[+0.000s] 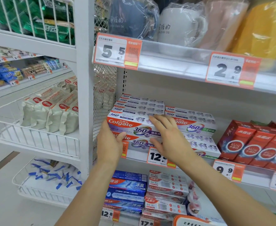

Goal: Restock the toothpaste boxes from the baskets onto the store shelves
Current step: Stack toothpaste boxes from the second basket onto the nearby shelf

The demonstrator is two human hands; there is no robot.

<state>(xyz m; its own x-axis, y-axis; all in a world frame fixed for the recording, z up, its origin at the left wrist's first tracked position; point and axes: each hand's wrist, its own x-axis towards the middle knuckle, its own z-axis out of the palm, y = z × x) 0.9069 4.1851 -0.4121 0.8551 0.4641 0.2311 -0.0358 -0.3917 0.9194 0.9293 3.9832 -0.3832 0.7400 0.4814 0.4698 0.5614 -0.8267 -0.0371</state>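
Both my forearms reach up from the bottom of the view toward the middle shelf (187, 165). My left hand (108, 143) cups the left end of the top toothpaste box (130, 126) in the front stack, thumb hooked over the box's front lower edge and the other fingers hidden behind the end. My right hand (170, 137) lies flat against the front of the same stack, fingers (158, 121) straight and slightly spread, their tips reaching the top edge of the box. That box sits on another white box (137, 142) at the shelf's front left corner, with more of the same stacked behind and to the right. Red toothpaste boxes (254, 144) stand upright further right. Blue boxes (127, 190) fill the shelf below. A price tag (157, 156) reading 12 hangs under my right wrist.
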